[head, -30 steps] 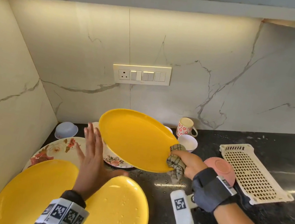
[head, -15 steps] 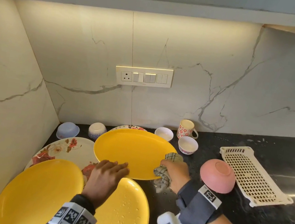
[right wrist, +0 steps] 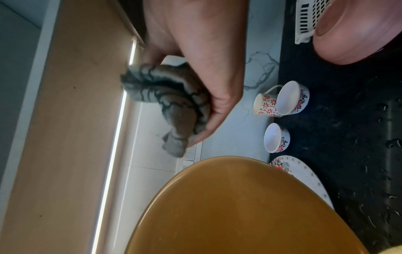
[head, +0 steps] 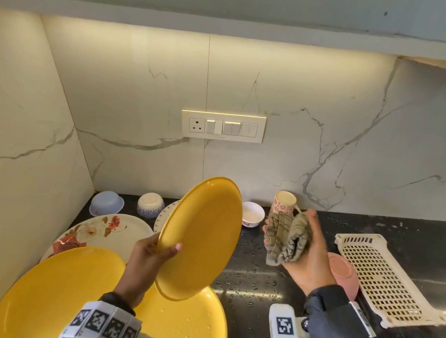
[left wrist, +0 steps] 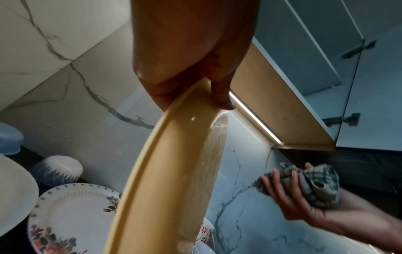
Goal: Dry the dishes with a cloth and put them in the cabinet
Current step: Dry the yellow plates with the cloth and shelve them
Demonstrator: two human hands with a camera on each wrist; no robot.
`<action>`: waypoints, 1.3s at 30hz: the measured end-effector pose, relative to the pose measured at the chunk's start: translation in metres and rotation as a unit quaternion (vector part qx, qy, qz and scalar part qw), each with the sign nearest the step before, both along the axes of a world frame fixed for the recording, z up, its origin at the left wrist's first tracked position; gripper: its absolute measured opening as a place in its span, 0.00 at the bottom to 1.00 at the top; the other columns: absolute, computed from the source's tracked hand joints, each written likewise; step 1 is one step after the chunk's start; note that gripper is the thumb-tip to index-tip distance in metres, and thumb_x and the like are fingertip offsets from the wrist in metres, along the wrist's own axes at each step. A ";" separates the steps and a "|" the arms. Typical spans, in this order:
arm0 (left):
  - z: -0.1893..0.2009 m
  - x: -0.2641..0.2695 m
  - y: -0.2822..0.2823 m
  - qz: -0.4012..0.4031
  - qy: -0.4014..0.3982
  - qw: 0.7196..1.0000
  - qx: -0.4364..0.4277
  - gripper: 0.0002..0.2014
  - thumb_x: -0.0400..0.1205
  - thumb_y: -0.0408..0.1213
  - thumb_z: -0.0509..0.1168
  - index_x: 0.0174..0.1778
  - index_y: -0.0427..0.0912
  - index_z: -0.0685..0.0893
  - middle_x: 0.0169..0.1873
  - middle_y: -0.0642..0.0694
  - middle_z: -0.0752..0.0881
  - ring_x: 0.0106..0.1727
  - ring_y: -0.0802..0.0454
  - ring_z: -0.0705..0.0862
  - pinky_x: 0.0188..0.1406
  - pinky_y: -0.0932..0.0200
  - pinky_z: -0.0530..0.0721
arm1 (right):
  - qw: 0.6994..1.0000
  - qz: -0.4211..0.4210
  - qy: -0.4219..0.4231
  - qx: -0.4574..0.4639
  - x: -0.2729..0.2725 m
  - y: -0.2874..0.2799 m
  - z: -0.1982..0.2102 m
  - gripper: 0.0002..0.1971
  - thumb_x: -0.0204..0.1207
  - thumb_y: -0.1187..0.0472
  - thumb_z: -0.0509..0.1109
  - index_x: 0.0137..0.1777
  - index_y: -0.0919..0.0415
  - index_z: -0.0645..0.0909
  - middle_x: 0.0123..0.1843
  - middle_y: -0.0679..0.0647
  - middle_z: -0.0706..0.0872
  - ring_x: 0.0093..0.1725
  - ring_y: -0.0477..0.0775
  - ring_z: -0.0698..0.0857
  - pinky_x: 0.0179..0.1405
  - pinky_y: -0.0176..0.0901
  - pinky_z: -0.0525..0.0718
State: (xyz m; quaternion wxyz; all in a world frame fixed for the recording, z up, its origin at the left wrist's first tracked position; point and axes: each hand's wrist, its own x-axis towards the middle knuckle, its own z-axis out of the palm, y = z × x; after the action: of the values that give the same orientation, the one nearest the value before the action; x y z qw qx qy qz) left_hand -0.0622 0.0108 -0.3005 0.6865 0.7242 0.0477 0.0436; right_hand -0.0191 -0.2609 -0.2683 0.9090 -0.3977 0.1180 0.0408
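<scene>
The black countertop (head: 426, 232) runs under everything, speckled with water drops below the two hands. Two big yellow plates (head: 53, 294) lie flat on it directly beneath the left hand (head: 145, 262), the nearer one beaded with droplets. Behind that hand, toward the corner, sits a floral plate (head: 99, 232), and out past the right hand (head: 309, 257) lies a cream perforated tray (head: 386, 278), well apart from the grip.

The lifted yellow plate (head: 199, 238) is up in the air, tilted steeply on edge, its face turned toward the right hand. The left hand pinches it at the lower rim, thumb on the face, fingers behind it. In the left wrist view the thumb (left wrist: 222, 96) hooks over the rim.

The right hand is raised just beside the plate, not touching it, palm up, fingers loosely curled round a bunched checked cloth (head: 287, 238). A clear gap shows between cloth and plate.

An upturned pink bowl (head: 344, 273) sits just below and behind the right wrist, close against the tray. Beyond the cloth stands a patterned mug (head: 284, 202), with a small white bowl (head: 252, 214) between it and the raised plate. Farther behind the left hand, by the wall, are an upturned white-and-blue bowl (head: 151, 204) and an upturned pale blue bowl (head: 107, 203).
</scene>
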 end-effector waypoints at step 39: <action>0.058 0.037 0.020 0.010 -0.055 0.956 -0.289 0.22 0.83 0.45 0.52 0.65 0.36 0.78 0.58 0.37 0.86 0.60 0.45 0.85 0.52 0.55 0.87 | 0.729 0.222 -0.469 -0.446 0.045 0.171 0.021 0.30 0.67 0.68 0.60 0.72 0.53 0.74 0.79 0.42 0.64 0.82 0.42 0.51 0.82 0.47 0.43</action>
State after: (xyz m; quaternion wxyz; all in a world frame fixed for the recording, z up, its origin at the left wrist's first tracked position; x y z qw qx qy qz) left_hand -0.0251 0.0312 -0.2426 0.8674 0.4912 0.0277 0.0750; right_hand 0.0255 -0.0896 -0.2472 0.5322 -0.7405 -0.4103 -0.0076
